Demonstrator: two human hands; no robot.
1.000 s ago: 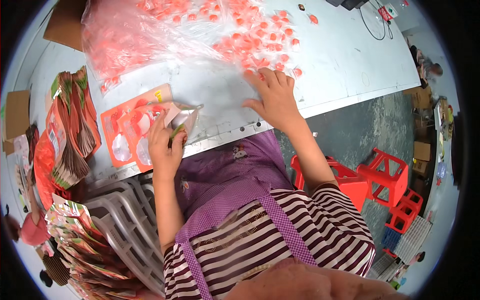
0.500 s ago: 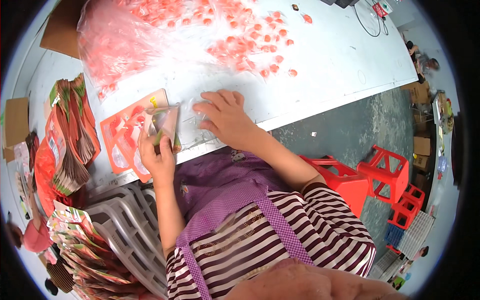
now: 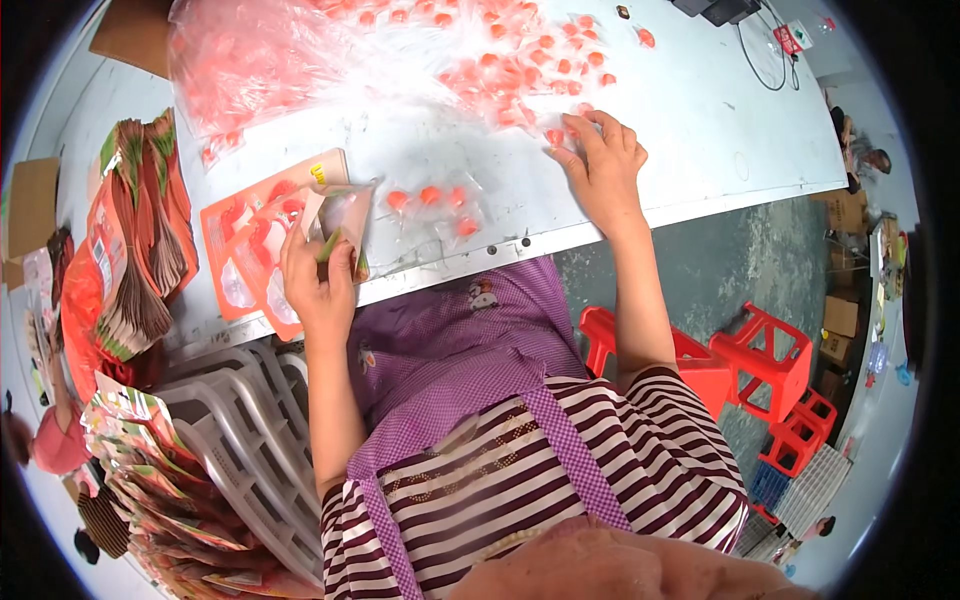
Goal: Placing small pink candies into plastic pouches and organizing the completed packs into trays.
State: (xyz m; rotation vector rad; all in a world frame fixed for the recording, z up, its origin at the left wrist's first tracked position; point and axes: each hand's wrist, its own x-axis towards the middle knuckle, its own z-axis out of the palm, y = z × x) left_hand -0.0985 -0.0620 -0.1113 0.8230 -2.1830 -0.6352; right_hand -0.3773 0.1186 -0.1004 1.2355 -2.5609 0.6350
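My left hand (image 3: 320, 275) is closed on a printed pouch (image 3: 345, 215) and holds its mouth apart at the table's front edge. Beneath it lie flat pink-and-red printed pouches (image 3: 235, 275). My right hand (image 3: 608, 175) is spread over small red wrapped pieces (image 3: 555, 136), which look like candies. Its thumb and fingertips are apart, down at the edge of the scattered pieces; what lies under the palm is hidden. Between my hands, several wrapped red pieces (image 3: 430, 196) rest in clear film beside the held pouch.
A large clear bag (image 3: 230, 80) of red pieces spills across the back of the white table (image 3: 700, 150). Stacked pouches (image 3: 140, 240) stand at the left. Grey plastic crates (image 3: 240, 410) are below on the left, and red stools (image 3: 765, 360) stand at the right.
My right hand has moved right and away from me, from beside the pouch to the scattered pieces. It has uncovered the wrapped red pieces near the pouch. My left hand still grips the pouch.
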